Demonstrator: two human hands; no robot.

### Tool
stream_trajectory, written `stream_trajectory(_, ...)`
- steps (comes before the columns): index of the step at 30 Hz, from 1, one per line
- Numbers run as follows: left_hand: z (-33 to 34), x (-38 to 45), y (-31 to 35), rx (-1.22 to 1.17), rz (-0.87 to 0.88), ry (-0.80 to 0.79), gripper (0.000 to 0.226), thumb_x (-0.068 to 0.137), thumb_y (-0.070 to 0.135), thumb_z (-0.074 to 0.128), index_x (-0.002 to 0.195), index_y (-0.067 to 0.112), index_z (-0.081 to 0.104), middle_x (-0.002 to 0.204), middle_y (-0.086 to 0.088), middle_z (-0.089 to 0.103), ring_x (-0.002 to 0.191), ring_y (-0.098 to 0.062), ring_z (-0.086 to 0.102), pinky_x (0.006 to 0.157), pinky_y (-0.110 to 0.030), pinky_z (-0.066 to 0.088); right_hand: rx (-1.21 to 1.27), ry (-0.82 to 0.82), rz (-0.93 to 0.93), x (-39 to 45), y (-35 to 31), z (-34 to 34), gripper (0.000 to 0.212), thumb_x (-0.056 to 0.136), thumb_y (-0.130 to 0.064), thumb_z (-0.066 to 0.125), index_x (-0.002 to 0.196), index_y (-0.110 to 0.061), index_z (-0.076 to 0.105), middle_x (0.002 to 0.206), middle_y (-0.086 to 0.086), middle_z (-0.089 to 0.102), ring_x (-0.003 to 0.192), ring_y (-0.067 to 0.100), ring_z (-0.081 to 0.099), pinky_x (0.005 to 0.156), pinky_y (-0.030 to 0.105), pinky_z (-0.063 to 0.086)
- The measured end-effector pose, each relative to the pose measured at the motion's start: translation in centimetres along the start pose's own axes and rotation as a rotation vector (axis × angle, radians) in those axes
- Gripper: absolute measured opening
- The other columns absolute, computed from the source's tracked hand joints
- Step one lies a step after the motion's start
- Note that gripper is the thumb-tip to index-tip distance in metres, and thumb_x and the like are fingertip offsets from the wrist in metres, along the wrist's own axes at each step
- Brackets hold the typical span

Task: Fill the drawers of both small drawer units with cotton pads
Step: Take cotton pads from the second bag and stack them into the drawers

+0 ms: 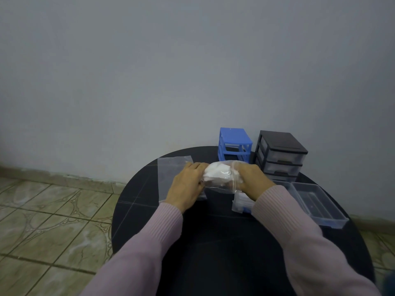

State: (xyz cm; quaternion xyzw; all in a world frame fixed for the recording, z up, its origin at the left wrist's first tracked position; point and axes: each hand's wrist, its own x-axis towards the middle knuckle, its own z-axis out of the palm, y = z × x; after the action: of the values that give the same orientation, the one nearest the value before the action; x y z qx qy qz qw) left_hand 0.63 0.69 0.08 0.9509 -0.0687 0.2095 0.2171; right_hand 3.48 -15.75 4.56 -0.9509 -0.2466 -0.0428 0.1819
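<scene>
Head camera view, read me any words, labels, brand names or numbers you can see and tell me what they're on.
No readable text anywhere in this view.
Bag of cotton pads: clear plastic, no print visible.
Blue drawer unit and black drawer unit: no labels visible.
Loose clear drawers: unmarked.

The right hand [251, 178] is hiding part of the bag [218, 176]; its sleeve [299, 242] is covering a clear drawer [240, 202], contents unclear.
</scene>
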Motion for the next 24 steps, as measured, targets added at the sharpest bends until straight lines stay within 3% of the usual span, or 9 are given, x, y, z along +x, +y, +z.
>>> stream_trajectory(3,0.3,0.2,0.4,-0.006,0.017,0.012,0.045,0.091,0.022,0.058,0.134,0.019,0.045,0.134,0.000,0.051,0.124,-0.015,0.042,0.098,-0.031,0.041,-0.055,0.016,0.036,-0.4,0.3,0.0,0.045,0.090,-0.019,0.060,0.132,-0.013,0.047,0.127,0.004,0.053,0.115,0.021,0.051,0.098,0.029,0.039)
stream_trajectory(6,0.4,0.3,0.6,-0.023,0.020,0.019,0.044,0.092,0.021,0.057,0.135,0.019,0.045,0.134,0.001,0.051,0.124,-0.014,0.041,0.098,-0.030,0.040,-0.019,0.043,0.048,-0.7,0.2,0.3,0.044,0.088,-0.023,0.063,0.130,-0.018,0.050,0.122,0.006,0.057,0.108,0.021,0.056,0.096,0.034,0.044)
stream_trajectory(10,0.5,0.3,1.0,-0.021,0.051,-0.004,0.044,0.092,0.022,0.057,0.134,0.020,0.045,0.134,0.002,0.051,0.123,-0.014,0.041,0.096,-0.032,0.041,-0.092,0.105,0.049,-1.2,0.9,0.1,0.031,0.092,-0.015,0.055,0.123,-0.011,0.053,0.116,0.008,0.060,0.094,0.018,0.059,0.082,0.024,0.043)
stream_trajectory(17,0.3,0.7,1.2,-0.029,0.048,0.013,0.045,0.091,0.021,0.058,0.134,0.018,0.045,0.133,0.001,0.051,0.121,-0.015,0.042,0.093,-0.032,0.042,0.085,0.226,-0.028,-2.3,1.6,-1.1,0.035,0.090,-0.001,0.053,0.125,-0.006,0.052,0.121,0.010,0.057,0.108,0.025,0.054,0.092,0.028,0.039)
stream_trajectory(20,0.6,0.8,1.5,-0.026,0.051,-0.014,0.044,0.091,0.024,0.059,0.132,0.019,0.045,0.131,0.001,0.052,0.118,-0.015,0.043,0.092,-0.031,0.043,0.180,0.240,-0.044,-2.7,2.1,-1.4,0.034,0.090,0.002,0.051,0.122,-0.009,0.054,0.115,0.009,0.056,0.099,0.022,0.053,0.081,0.018,0.038)
stream_trajectory(24,0.8,0.9,1.9,-0.034,0.052,-0.043,0.043,0.090,0.027,0.059,0.130,0.018,0.047,0.127,0.000,0.054,0.115,-0.016,0.045,0.090,-0.033,0.043,0.295,0.240,-0.020,-3.2,2.6,-1.8,0.023,0.089,-0.002,0.053,0.100,-0.021,0.046,0.098,0.005,0.053,0.070,0.004,0.046,0.055,0.008,0.036)
